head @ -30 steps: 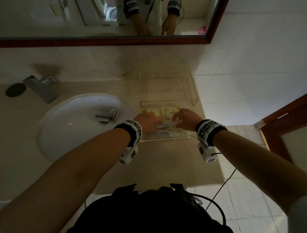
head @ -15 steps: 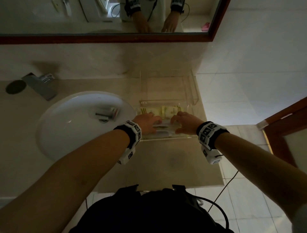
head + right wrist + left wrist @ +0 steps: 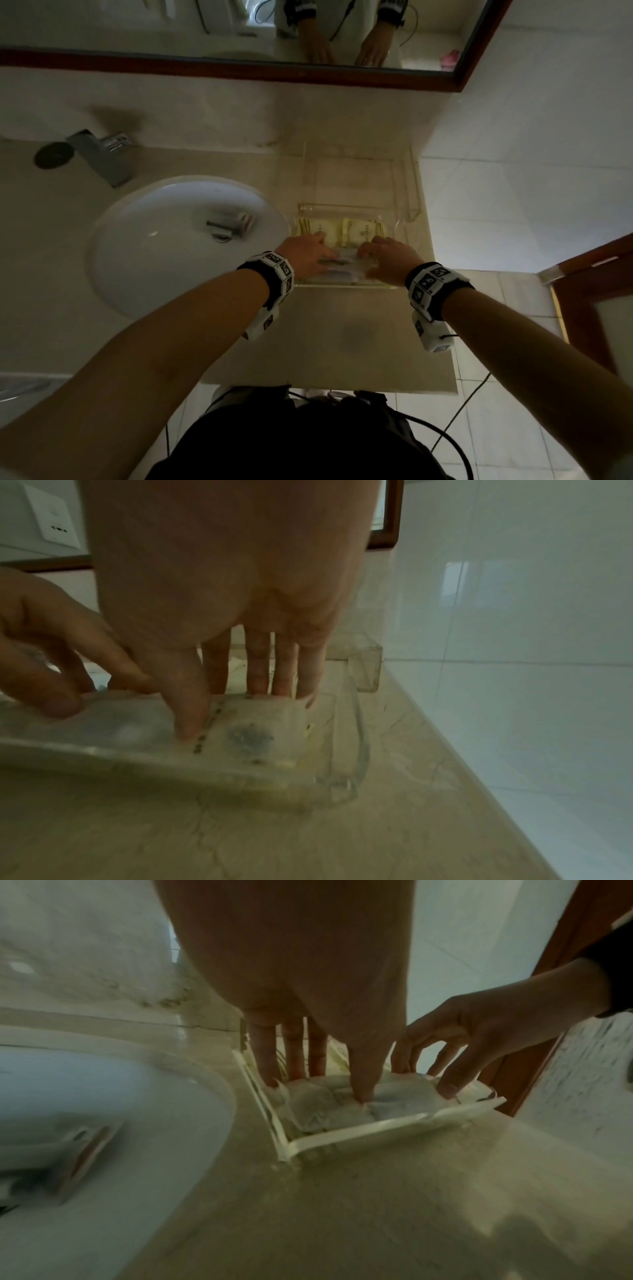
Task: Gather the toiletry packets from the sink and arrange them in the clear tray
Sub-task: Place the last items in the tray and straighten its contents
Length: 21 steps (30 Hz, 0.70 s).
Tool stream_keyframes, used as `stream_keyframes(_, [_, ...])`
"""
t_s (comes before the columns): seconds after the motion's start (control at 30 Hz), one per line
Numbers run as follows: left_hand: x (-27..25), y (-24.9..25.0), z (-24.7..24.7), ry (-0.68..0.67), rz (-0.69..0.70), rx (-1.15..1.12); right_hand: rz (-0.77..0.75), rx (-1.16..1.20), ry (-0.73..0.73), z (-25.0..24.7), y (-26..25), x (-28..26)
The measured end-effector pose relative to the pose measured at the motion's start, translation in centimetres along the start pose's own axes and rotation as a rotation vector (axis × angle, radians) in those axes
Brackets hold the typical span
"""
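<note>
The clear tray (image 3: 412,209) stands on the counter, right of the white sink (image 3: 137,274). Yellowish packets (image 3: 356,231) lie across its middle. Both hands are in its near end, on white packets (image 3: 325,1104). My left hand (image 3: 325,251) has straight fingers (image 3: 263,1064) behind the packets and its thumb pressing on top. My right hand (image 3: 368,255) touches the far edge of the right-hand packet (image 3: 253,734) with its fingertips (image 3: 284,691) and presses its thumb on the top. One packet (image 3: 236,221) still lies in the sink near the drain.
A chrome faucet (image 3: 102,154) stands behind the sink, with a dark round hole (image 3: 53,156) to its left. A wood-framed mirror (image 3: 239,68) hangs above. A tiled wall closes the right side, and a brown door frame (image 3: 582,274) stands beyond the counter's end.
Both hands have settled lower onto the white packets at the tray's near end. My right hand has slid back from the yellowish packets toward my left hand.
</note>
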<state>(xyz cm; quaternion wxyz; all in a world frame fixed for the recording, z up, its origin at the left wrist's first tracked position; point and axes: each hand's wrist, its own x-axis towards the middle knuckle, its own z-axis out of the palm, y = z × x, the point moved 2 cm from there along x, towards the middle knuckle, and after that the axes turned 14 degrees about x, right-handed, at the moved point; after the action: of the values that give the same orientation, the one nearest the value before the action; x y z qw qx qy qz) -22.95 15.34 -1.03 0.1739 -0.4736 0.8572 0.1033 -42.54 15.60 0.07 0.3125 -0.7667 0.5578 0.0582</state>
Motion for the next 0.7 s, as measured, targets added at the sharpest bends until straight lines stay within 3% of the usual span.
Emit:
stream_keyframes(0.13, [-0.8,-1.5,-0.4,0.059,0.031,-0.046,0.020,-0.082,0.008,-1.1,-1.2,0.5])
stream_keyframes(0.33, [-3.1,-7.7,-0.5,0.261,-0.129,-0.206,-0.013,-0.051,0.064,-2.4,-5.3,2.9])
stream_keyframes(0.7, [-9.0,-21.4,3.6,0.182,-0.444,-0.314,-0.076,0.046,0.001,-0.1,-17.2,11.7])
